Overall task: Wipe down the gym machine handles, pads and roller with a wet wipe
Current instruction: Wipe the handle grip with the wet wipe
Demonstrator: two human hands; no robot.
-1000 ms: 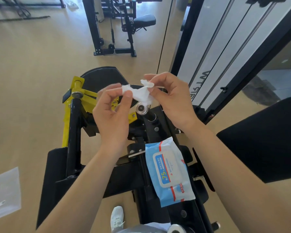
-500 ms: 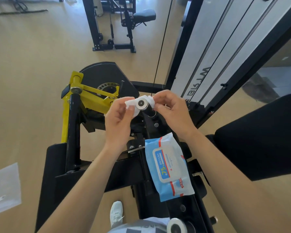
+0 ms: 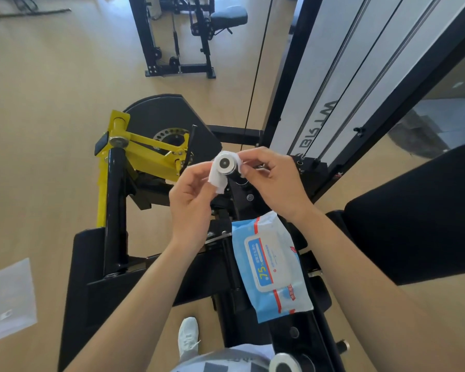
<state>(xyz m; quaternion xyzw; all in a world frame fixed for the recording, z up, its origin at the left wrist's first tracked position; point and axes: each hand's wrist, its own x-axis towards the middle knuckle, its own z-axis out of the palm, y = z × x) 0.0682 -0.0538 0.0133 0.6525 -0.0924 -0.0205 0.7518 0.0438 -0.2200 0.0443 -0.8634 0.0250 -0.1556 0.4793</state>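
Note:
A black machine handle with a silver end cap (image 3: 224, 164) points up at me in the middle of the view. A white wet wipe (image 3: 217, 176) is wrapped around it. My left hand (image 3: 192, 200) pinches the wipe on the handle's left side. My right hand (image 3: 273, 177) pinches the other end of the wipe on the right side. A blue and white wet wipe pack (image 3: 270, 267) lies on the black machine frame just below my right wrist. A black pad (image 3: 416, 213) sits at the right.
The yellow lever arm (image 3: 145, 154) and black cam disc (image 3: 161, 116) stand left of the handle. A white weight stack cover (image 3: 341, 76) rises at the right. A second silver-capped handle (image 3: 286, 365) shows at the bottom. A clear plastic sheet (image 3: 8, 299) lies on the wooden floor.
Both hands came down from in front of me with the wipe and drew it around the handle's top. The wipe now wraps the handle just under the end cap.

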